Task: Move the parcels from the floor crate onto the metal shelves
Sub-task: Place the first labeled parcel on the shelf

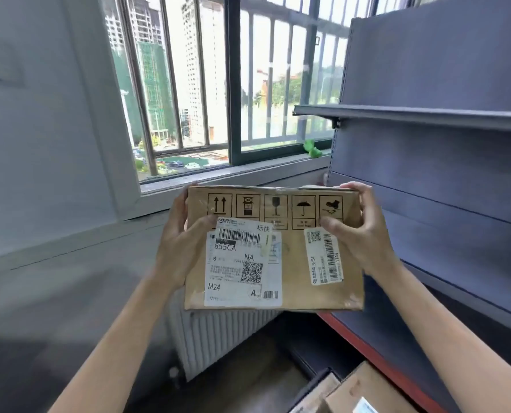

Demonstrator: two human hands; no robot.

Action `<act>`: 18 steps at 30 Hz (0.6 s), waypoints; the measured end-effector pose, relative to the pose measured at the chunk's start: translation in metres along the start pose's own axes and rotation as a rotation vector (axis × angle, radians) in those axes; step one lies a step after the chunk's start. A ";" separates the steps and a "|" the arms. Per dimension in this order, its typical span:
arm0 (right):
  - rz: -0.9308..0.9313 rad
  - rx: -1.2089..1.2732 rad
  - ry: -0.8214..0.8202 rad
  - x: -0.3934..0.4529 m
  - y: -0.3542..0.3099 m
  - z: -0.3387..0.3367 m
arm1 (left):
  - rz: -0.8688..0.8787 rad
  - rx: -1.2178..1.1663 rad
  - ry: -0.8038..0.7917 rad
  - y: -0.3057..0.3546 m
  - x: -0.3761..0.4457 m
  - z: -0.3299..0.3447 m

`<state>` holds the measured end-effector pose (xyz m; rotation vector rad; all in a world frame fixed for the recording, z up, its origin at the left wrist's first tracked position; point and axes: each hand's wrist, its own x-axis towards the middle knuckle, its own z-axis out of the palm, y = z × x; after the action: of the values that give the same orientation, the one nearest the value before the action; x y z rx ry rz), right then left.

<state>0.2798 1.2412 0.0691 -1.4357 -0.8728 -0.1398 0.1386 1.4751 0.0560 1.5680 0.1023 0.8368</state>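
- A brown cardboard parcel (273, 248) is up in the air, in front of the person's chest. It is off the floor and not yet on a shelf.
- Its labelled side faces the person, so the white shipping label (242, 263) and the smaller barcode sticker (324, 256) can be read. It looks like the person is checking them before putting the parcel down.
- The left hand (178, 236) holds the left edge, with the thumb on the front and the fingers behind.
- The right hand (357, 225) holds the top right corner the same way. One hand on each side keeps the parcel steady.
- The metal shelves (427, 117) stand just to the right. The grey boards look bare, so there is room for it.
- The upper shelf edge sticks out, and the parcel could bump it on the way in.
- More parcels (361, 391) lie low at the bottom right. It is hard to tell what they lie in.
- A white ribbed radiator (215, 338) stands below the parcel.
- A barred window (218, 84) is behind it, and a small green thing (311, 149) sits on the sill.
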 end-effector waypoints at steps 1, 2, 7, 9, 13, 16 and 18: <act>0.002 -0.022 0.022 0.001 0.000 -0.006 | -0.008 -0.043 -0.031 -0.007 0.009 0.006; 0.001 -0.045 0.042 0.002 0.001 -0.012 | -0.010 -0.093 -0.067 -0.013 0.017 0.013; -0.025 -0.137 0.150 0.007 0.011 -0.052 | 0.019 -0.205 -0.197 -0.036 0.056 0.063; -0.035 -0.156 0.217 0.006 0.014 -0.071 | 0.013 -0.248 -0.269 -0.041 0.070 0.088; -0.055 -0.225 0.349 0.001 0.017 -0.114 | 0.013 -0.284 -0.417 -0.049 0.096 0.147; -0.065 -0.312 0.436 -0.004 0.014 -0.142 | 0.011 -0.308 -0.510 -0.055 0.109 0.186; -0.072 -0.360 0.471 -0.007 0.011 -0.156 | 0.011 -0.332 -0.553 -0.058 0.114 0.208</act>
<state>0.3492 1.1008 0.0724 -1.6105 -0.5230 -0.6901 0.3601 1.3738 0.0670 1.4288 -0.4239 0.3787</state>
